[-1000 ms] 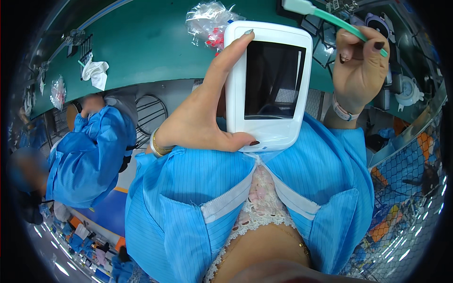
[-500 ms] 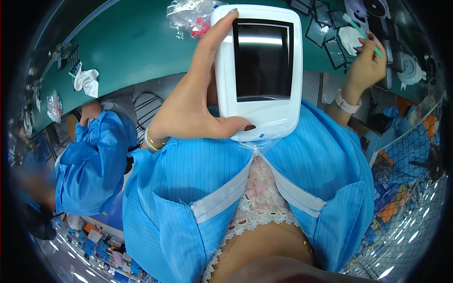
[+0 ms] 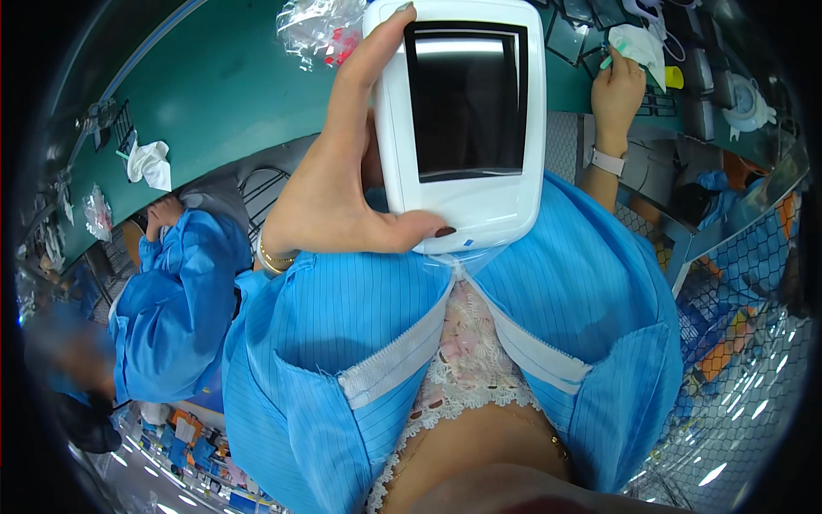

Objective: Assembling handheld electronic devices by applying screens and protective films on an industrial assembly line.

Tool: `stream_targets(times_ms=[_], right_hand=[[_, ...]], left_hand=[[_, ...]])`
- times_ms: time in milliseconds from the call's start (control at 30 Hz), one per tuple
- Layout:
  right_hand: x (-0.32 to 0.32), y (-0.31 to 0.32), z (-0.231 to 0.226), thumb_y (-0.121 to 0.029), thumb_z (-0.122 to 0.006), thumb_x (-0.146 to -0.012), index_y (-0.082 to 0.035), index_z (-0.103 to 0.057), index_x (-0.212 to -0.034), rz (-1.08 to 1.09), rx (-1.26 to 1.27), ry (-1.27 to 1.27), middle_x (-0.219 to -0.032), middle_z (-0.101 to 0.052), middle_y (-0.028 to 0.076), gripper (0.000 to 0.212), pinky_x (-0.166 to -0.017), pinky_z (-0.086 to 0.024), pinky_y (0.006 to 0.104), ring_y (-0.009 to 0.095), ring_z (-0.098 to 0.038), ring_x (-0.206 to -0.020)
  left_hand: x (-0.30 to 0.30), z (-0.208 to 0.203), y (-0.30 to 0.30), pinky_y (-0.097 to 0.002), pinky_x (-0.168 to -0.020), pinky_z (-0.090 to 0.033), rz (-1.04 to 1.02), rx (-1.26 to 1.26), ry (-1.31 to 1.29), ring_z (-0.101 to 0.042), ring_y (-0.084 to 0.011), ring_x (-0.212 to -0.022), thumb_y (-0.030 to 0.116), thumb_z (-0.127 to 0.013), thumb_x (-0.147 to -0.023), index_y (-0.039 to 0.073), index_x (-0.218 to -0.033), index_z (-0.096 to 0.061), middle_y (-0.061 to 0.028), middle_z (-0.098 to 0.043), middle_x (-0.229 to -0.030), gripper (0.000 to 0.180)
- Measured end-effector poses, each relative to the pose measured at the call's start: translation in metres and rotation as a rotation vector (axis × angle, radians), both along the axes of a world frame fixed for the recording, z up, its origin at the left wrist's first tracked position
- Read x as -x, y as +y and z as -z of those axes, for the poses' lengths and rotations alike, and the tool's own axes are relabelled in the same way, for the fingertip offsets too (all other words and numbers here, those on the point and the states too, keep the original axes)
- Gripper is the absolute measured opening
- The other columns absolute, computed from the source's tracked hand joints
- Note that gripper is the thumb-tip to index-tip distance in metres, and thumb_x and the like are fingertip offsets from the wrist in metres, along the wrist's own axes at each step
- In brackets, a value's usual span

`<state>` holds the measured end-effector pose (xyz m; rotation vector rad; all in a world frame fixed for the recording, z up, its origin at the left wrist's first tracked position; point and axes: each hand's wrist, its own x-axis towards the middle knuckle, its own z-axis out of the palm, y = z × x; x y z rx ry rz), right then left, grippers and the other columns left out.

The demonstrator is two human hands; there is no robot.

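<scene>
Upright in front of my chest, a white rounded device with a dark screen [image 3: 469, 111] fills the upper middle of the view. My left hand [image 3: 342, 180] grips it from its left side, the thumb along the lower edge and a finger at the top corner; its other fingers are hidden behind. On the bench at the upper right, my right hand [image 3: 618, 90] is closed around a thin light-green stick [image 3: 607, 62], mostly covered by the fingers. A white cloth [image 3: 640, 53] lies right beside those fingertips; I cannot tell whether the stick touches it.
A green bench [image 3: 227, 86] runs across the top. It bears a clear plastic bag with red bits [image 3: 321, 34], several black frames [image 3: 561, 38], a yellow cylinder [image 3: 674, 78] and a white part [image 3: 747, 107]. At left, a person in blue [image 3: 175, 300] sits near another white cloth [image 3: 150, 163].
My right hand has moved left with the green stick, from raised beside the white cloth to down against it. The device in my left hand has shifted slightly up and left.
</scene>
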<state>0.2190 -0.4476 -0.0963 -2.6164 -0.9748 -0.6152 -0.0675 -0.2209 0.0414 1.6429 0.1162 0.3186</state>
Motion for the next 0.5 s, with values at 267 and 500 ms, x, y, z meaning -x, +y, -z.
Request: stream_targets(times_ms=[267,500], right_hand=[[0.004,-0.003,0.002,0.004,-0.051,-0.077,-0.007,-0.065,-0.112,0.037,-0.027,0.073,-0.097,-0.062,0.014,0.039,-0.083,-0.044,0.0406,0.032,-0.054,-0.090],[-0.003,-0.008,-0.011,0.003,-0.050,-0.073,-0.007,-0.066,-0.110,0.003,-0.148,0.070,-0.095,-0.062,0.013,0.042,-0.083,-0.043,0.0416,0.032,-0.053,-0.090]], left_hand=[[0.005,-0.005,0.000,-0.0429,-0.098,-0.047,0.133,0.080,0.008,-0.027,-0.0282,-0.137,0.006,-0.083,-0.054,0.015,-0.149,-0.002,-0.0114,-0.010,-0.153,0.125],[0.000,0.000,0.003,-0.0412,-0.103,-0.041,0.144,0.013,-0.083,-0.023,-0.0281,-0.139,0.010,-0.085,-0.055,0.015,-0.149,-0.001,-0.0119,-0.008,-0.154,0.126]])
